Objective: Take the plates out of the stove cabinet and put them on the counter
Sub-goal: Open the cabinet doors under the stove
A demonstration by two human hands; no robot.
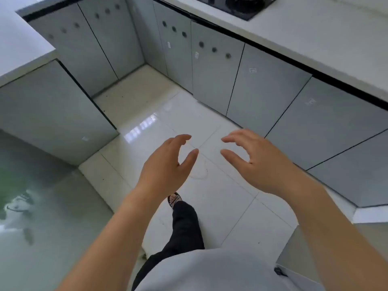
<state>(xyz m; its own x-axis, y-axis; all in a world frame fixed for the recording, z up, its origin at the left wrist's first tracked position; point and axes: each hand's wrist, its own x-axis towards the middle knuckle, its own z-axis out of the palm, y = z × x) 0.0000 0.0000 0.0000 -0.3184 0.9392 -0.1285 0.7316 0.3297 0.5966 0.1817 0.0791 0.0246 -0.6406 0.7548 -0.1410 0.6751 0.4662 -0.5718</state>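
Both hands up, nothing held yet.

I see my left hand (168, 164) and right hand (258, 162) over the floor (210, 127), each grip spread apart and empty. The stove cabinet (214, 68) doors under the stove (237, 5) are closed (plates not visible); the worktop (315, 38) runs above.

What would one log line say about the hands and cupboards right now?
left hand: open, empty | right hand: open, empty | cabinet doors under stove: shut | plates: not in view | counter: bare
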